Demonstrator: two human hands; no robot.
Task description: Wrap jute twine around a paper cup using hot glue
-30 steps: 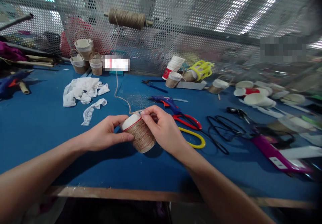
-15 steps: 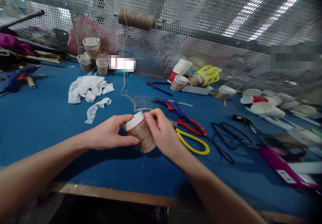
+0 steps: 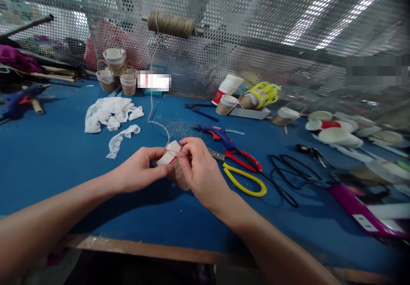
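Between my hands a paper cup (image 3: 182,177) lies tilted, its lower part wound with brown twine and a white band with a red line bare near one end. My left hand (image 3: 142,170) grips the cup from the left, thumb and fingers around the white end. My right hand (image 3: 200,172) is closed at the cup's right side, thumb and forefinger pinching the twine against it. From there the loose twine (image 3: 151,106) runs up to a twine spool (image 3: 171,24) on the mesh. Scissors (image 3: 245,182) with red and yellow handles lie just right of my right hand.
A blue glue gun (image 3: 219,135) lies behind the scissors; another glue gun (image 3: 22,101) is far left. White lace (image 3: 109,111) is heaped at left. Finished small baskets (image 3: 114,59) stand at the back. Pliers (image 3: 203,112), stacked paper cups (image 3: 227,88) and a purple power strip (image 3: 355,210) are rightward.
My right hand has come slightly left and over the cup, bringing the twine across its white band. The cup has turned a little, and less of its wound side shows.
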